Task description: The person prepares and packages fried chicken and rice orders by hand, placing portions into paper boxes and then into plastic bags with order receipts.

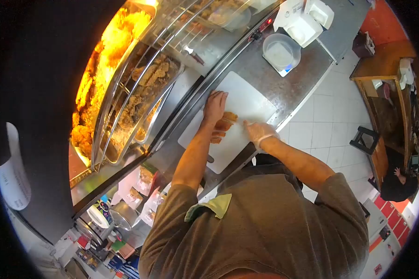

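Observation:
A white cutting board (pixel 253 100) lies on the metal counter with pieces of cut, brown fried chicken (pixel 225 122) on it. Bare, my left hand (pixel 214 107) rests on the board just beyond the chicken, its fingers stretched out toward the far edge. My right hand (pixel 262 133), in a clear plastic glove, is low over the board's right side, close to the chicken. Its fingers are curled together, and whatever they may hold is too small to make out.
Behind a glass and metal rail, a heated case holds fried chicken (pixel 151 76). A clear round tub (pixel 282 52) and open white takeaway boxes (pixel 302 28) stand on the counter's far right. A black stool (pixel 364 139) stands on the tiled floor. Another person (pixel 397 183) is at far right.

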The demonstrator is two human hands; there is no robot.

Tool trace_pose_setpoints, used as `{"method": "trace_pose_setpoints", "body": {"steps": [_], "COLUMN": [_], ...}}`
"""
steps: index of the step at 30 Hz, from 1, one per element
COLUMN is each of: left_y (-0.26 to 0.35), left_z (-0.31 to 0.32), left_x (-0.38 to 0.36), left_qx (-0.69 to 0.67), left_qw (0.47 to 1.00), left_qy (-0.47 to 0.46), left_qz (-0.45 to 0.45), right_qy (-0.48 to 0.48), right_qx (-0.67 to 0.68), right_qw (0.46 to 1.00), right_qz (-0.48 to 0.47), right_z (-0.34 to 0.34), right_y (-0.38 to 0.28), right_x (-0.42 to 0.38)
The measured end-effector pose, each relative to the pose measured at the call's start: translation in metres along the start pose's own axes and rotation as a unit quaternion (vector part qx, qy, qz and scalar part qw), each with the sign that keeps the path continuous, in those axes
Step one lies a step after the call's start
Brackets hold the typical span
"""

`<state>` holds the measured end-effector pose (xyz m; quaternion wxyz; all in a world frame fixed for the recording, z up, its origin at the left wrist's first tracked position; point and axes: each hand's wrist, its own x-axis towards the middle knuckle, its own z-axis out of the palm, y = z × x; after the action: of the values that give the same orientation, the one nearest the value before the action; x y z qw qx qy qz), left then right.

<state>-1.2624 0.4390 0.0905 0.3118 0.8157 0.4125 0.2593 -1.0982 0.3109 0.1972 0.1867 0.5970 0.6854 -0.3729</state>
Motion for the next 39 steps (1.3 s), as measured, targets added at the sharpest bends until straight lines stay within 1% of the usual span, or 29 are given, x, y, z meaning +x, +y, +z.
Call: {"method": "trace_pose_setpoints", "body": {"steps": [1, 2, 3, 4, 5, 7, 8, 10, 11, 12, 13, 14, 15, 17, 18, 20, 21, 23, 24, 25, 27, 28, 30, 32, 34, 35, 37, 38, 39], "left_y": [0.0, 0.006, 0.013, 0.016, 0.011, 0.003, 0.0, -0.004, -0.01, -0.02, -0.018, -0.018, -0.016, -0.012, -0.007, 0.021, 0.034, 0.055, 0.055, 0.053, 0.057, 0.057, 0.053, 0.06, 0.079, 0.081, 0.082, 0.085, 0.089], "left_z": [-0.002, -0.006, -0.013, -0.017, -0.013, -0.001, 0.0, 0.0, 0.001, 0.008, 0.006, -0.002, -0.008, -0.019, -0.023, -0.039, -0.047, -0.063, -0.065, -0.065, -0.064, -0.064, -0.066, -0.071, -0.079, -0.078, -0.077, -0.079, -0.079], "left_x": [0.004, 0.004, 0.001, 0.0, -0.002, -0.013, -0.014, -0.017, -0.024, -0.029, -0.022, -0.019, -0.018, -0.012, -0.008, -0.014, -0.023, -0.044, -0.061, -0.08, -0.119, -0.141, -0.185, -0.216, -0.233, -0.24, -0.248, -0.247, -0.244], "left_qx": [-0.045, -0.042, -0.047, -0.053, -0.051, -0.065, -0.064, 0.006, 0.009, 0.045, 0.083, 0.069, 0.071, -0.063, -0.063, -0.092, -0.093, -0.045, -0.043, -0.041, -0.075, -0.075, -0.073, -0.071, -0.07, -0.069, -0.013, -0.014, -0.009], "left_qw": [0.999, 0.999, 0.997, 0.993, 0.993, 0.988, 0.988, 0.998, 0.998, 0.997, 0.993, 0.994, 0.994, 0.99, 0.991, 0.992, 0.992, 0.982, 0.976, 0.968, 0.948, 0.945, 0.943, 0.943, 0.925, 0.924, 0.939, 0.939, 0.939], "left_qy": [0.013, 0.013, -0.007, -0.026, -0.026, 0.009, 0.007, -0.018, -0.017, 0.029, 0.08, 0.078, 0.083, -0.009, -0.003, 0.084, 0.086, 0.165, 0.196, 0.228, 0.269, 0.27, 0.259, 0.25, 0.239, 0.243, 0.248, 0.25, 0.261], "left_qz": [-0.009, -0.004, -0.052, -0.101, -0.1, -0.138, -0.139, -0.057, -0.058, -0.049, -0.037, -0.009, -0.003, -0.127, -0.117, -0.021, -0.02, -0.083, -0.089, -0.095, -0.153, -0.169, -0.197, -0.206, -0.287, -0.286, -0.24, -0.236, -0.222], "right_qy": [0.009, -0.014, -0.04, -0.027, -0.026, -0.02, -0.022, 0.007, 0.007, 0.028, 0.053, 0.03, 0.037, 0.031, 0.04, 0.079, 0.081, 0.153, 0.13, 0.134, 0.169, 0.17, 0.227, 0.198, 0.129, 0.13, 0.129, 0.133, 0.137], "right_qx": [0.001, 0.013, 0.027, 0.058, 0.059, 0.068, 0.07, 0.067, 0.068, 0.053, 0.036, 0.049, 0.046, 0.01, 0.005, -0.006, -0.008, -0.018, -0.038, -0.043, -0.053, -0.056, -0.041, -0.018, 0.014, 0.011, -0.003, -0.005, -0.004], "right_qw": [1.0, 1.0, 0.999, 0.998, 0.998, 0.997, 0.997, 0.997, 0.997, 0.998, 0.998, 0.998, 0.998, 0.999, 0.999, 0.996, 0.996, 0.987, 0.987, 0.987, 0.982, 0.982, 0.973, 0.98, 0.991, 0.991, 0.992, 0.991, 0.99], "right_qz": [0.002, -0.003, -0.009, -0.003, -0.004, 0.006, 0.005, 0.023, 0.021, 0.002, -0.017, -0.007, -0.007, -0.036, -0.034, 0.042, 0.043, 0.041, 0.082, 0.081, 0.064, 0.062, -0.017, -0.026, 0.023, 0.02, -0.015, -0.015, -0.041], "right_z": [-0.028, -0.051, -0.058, -0.052, -0.044, -0.021, -0.006, 0.027, 0.042, 0.054, 0.048, 0.043, 0.039, 0.008, -0.001, -0.01, -0.01, -0.008, 0.0, -0.009, -0.026, -0.029, -0.031, -0.014, -0.007, 0.0, 0.016, 0.028, 0.04], "right_y": [-0.007, -0.014, -0.019, -0.017, -0.014, -0.012, -0.009, -0.005, -0.007, -0.005, -0.004, -0.007, -0.006, -0.009, -0.005, 0.007, 0.016, 0.039, 0.045, 0.044, 0.035, 0.024, -0.006, -0.042, -0.081, -0.093, -0.113, -0.121, -0.125], "right_x": [-0.015, -0.028, -0.034, -0.032, -0.028, -0.015, -0.006, 0.011, 0.02, 0.027, 0.029, 0.033, 0.03, 0.014, 0.012, 0.007, 0.008, 0.021, 0.032, 0.033, 0.031, 0.033, 0.038, 0.053, 0.064, 0.065, 0.064, 0.067, 0.072]}}
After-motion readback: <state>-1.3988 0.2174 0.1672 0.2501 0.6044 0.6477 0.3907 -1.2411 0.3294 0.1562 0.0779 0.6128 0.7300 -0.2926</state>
